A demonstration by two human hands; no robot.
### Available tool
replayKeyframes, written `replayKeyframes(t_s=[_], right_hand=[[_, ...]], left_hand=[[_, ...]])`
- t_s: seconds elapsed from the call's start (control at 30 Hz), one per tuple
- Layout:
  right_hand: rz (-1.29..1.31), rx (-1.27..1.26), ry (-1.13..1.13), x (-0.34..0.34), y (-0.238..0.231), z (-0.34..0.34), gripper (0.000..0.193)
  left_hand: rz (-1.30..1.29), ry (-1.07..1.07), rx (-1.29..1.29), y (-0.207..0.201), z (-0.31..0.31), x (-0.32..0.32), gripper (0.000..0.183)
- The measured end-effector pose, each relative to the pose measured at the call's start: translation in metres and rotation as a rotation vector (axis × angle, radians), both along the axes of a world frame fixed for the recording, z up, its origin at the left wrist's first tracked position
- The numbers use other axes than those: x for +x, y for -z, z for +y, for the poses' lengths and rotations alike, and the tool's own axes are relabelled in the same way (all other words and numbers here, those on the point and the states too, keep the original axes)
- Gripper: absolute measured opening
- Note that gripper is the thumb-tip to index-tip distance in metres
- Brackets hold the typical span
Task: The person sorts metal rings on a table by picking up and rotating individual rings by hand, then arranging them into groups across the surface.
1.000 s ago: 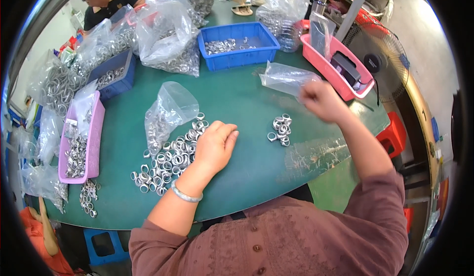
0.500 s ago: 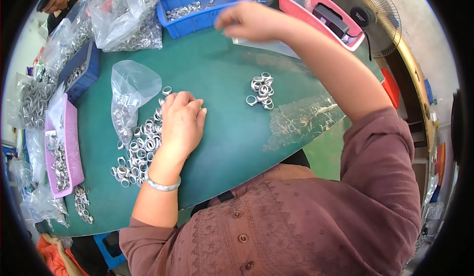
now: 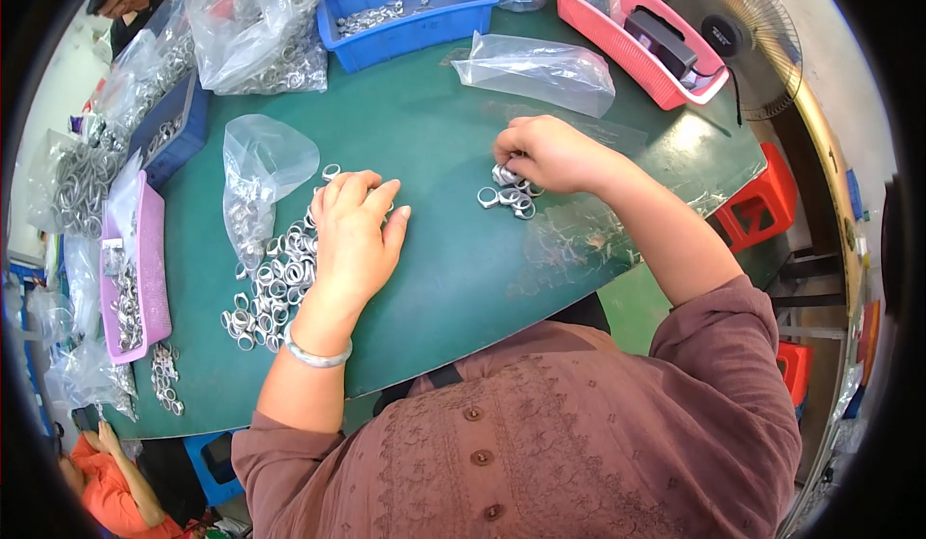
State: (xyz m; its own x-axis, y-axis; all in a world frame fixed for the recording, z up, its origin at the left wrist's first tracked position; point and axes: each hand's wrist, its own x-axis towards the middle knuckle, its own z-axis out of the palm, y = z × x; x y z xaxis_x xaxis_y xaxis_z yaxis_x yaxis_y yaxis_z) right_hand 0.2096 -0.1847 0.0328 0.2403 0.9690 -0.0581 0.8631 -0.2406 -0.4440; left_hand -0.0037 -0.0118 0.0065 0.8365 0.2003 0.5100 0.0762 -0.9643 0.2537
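A ring pile (image 3: 287, 276) is slanting away rightward beside a bag (image 3: 275, 153). The loosely spread left hand (image 3: 355, 230) is covering its edge. The curled right hand (image 3: 553, 153) is covering rings (image 3: 522, 206), grip unclear.

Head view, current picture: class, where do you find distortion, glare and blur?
Head view: black fisheye rim; the green table has a bowed front edge; glare whitens it below the pink basket; left hand and right hand without obvious motion blur.
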Motion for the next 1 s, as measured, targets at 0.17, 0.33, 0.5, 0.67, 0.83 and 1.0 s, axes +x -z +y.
replayKeyframes(t_s=[0.17, 0.33, 0.5, 0.67, 0.83, 1.0], right_hand=[[0.159, 0.136, 0.116, 0.006, 0.002, 0.003, 0.012], [0.454, 0.247, 0.111, 0.001, -0.01, 0.014, 0.009], [0.678, 0.405, 0.038, -0.025, -0.02, 0.03, 0.006], [0.682, 0.576, 0.007, -0.039, -0.013, 0.039, 0.009], [1.082, 0.552, 0.041, -0.031, 0.0, 0.031, 0.017], [1.174, 0.572, 0.035, -0.034, 0.004, 0.03, 0.024]], left_hand=[[-0.005, 0.018, -0.034, -0.003, -0.009, 0.005, 0.025], [-0.004, 0.083, -0.315, -0.01, -0.019, 0.014, 0.025], [0.006, 0.14, -1.163, -0.025, -0.033, 0.029, 0.035], [-0.183, 0.222, -1.548, -0.012, -0.029, 0.032, 0.027], [-0.174, 0.278, -1.76, -0.005, -0.02, 0.03, 0.03], [-0.145, 0.385, -1.791, 0.001, -0.014, 0.026, 0.033]])
